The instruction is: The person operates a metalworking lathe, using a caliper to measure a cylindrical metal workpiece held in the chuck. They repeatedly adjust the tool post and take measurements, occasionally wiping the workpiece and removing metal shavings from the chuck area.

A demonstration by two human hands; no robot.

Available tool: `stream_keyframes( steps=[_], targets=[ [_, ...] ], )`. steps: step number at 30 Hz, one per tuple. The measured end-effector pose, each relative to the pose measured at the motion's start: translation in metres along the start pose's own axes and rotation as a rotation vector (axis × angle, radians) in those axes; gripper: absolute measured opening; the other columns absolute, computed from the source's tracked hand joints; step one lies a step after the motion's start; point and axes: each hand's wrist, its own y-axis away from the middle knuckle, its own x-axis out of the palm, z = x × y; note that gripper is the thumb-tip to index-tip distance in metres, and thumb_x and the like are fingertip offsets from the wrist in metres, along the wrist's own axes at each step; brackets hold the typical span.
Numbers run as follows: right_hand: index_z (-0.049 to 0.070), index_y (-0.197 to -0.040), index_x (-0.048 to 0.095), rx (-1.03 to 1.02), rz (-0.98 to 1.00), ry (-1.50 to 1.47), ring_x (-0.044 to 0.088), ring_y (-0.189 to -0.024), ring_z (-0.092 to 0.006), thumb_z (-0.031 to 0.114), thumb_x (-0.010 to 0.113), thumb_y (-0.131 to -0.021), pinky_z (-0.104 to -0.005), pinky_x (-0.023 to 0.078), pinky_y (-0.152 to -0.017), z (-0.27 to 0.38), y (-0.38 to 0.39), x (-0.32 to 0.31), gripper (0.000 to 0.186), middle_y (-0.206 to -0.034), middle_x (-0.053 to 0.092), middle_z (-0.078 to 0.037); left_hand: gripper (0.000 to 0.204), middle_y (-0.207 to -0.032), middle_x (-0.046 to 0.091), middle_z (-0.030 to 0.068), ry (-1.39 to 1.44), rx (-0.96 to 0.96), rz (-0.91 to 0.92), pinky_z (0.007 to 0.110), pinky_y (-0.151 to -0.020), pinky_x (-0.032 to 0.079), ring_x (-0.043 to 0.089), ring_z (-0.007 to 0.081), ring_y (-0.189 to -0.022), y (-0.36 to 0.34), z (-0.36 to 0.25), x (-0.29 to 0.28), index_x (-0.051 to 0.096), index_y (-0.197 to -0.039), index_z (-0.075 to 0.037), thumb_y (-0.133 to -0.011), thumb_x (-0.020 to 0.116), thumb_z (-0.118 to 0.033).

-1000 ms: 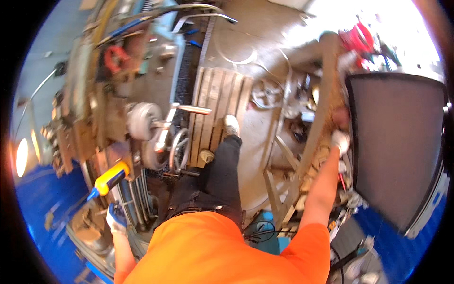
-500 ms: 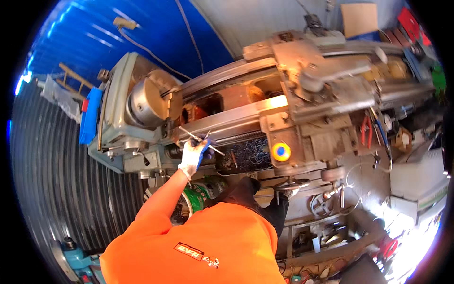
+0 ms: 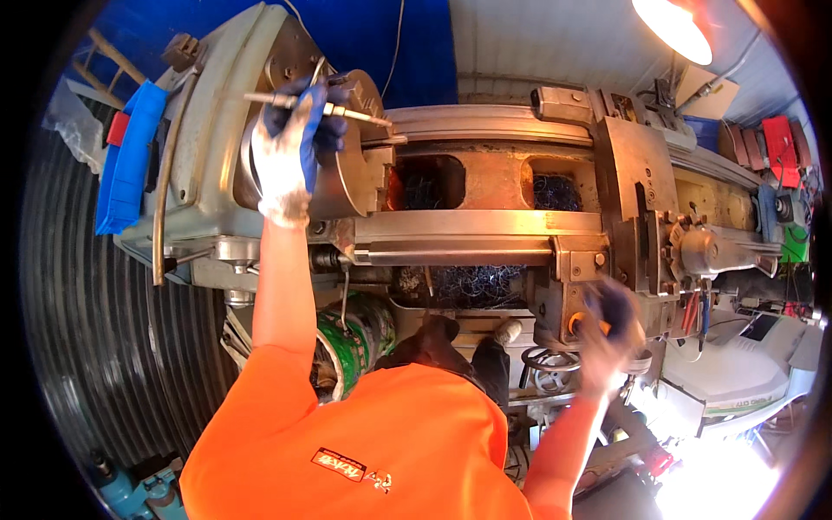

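My left hand (image 3: 293, 139), in a white glove with blue, is closed around thin crossed metal rods (image 3: 361, 115), perhaps a T-handled tool. It is raised over the lathe chuck (image 3: 355, 186) on the grey headstock (image 3: 208, 139). My right hand (image 3: 607, 334), dark-gloved and smeared by motion, is at the lower part of the lathe carriage (image 3: 572, 267). An orange-yellow round item (image 3: 576, 322) is partly hidden beside it; whether the hand grips it cannot be told.
The bed rails (image 3: 477, 221) run right from the chuck above a chip tray (image 3: 481, 286). A blue bin (image 3: 117, 191) hangs left. A green bucket (image 3: 347, 347) stands by my legs. Handwheels (image 3: 550, 373), pliers (image 3: 692, 308) and a white machine (image 3: 728, 373) are at right.
I have turned to face the lathe. My left hand has risen with the rods from the front rail to the chuck. My right hand has come into view at the carriage.
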Motion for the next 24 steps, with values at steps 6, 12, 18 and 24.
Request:
stream_keyframes(
  steps=[6,12,18,24],
  targets=[
    [0.009,-0.108,0.067,-0.260,0.338,0.065,0.073,-0.082,-0.0221,0.017,0.073,-0.084,-0.0319,0.058,-0.077,0.028,-0.101,0.196,0.026,-0.092,0.074,-0.008,0.035,-0.111,0.072,0.0134,-0.156,0.050,0.098,0.030,-0.075,0.057,0.069,0.0211,-0.089,-0.040,0.014,-0.033,0.067,-0.121,-0.002,-0.086,0.072,-0.001],
    [0.006,-0.102,0.065,-0.466,0.425,0.134,0.069,-0.083,-0.0343,0.019,0.073,-0.081,-0.0418,0.056,-0.073,0.020,-0.132,0.269,0.025,-0.090,0.071,-0.015,0.047,-0.126,0.067,0.0197,-0.513,0.328,0.121,0.036,-0.087,0.059,0.070,0.0291,-0.106,-0.040,0.030,-0.045,0.060,-0.132,-0.001,-0.087,0.075,-0.005],
    [0.006,-0.095,0.063,-0.538,0.483,0.125,0.067,-0.077,-0.0353,0.019,0.072,-0.080,-0.0432,0.055,-0.069,0.024,-0.135,0.284,0.021,-0.084,0.069,-0.016,0.048,-0.129,0.062,0.0251,-0.695,0.623,0.123,0.037,-0.086,0.059,0.070,0.0296,-0.104,-0.046,0.042,-0.056,0.054,-0.137,0.000,-0.092,0.071,-0.006],
    [0.007,-0.094,0.060,-0.612,0.524,0.275,0.068,-0.073,-0.0322,0.017,0.073,-0.076,-0.0422,0.054,-0.067,0.027,-0.139,0.286,0.024,-0.083,0.068,-0.013,0.051,-0.131,0.060,0.0266,-0.877,0.760,0.143,0.036,-0.086,0.058,0.069,0.0277,-0.104,-0.053,0.044,-0.060,0.052,-0.140,0.000,-0.093,0.070,-0.008]
  ],
)
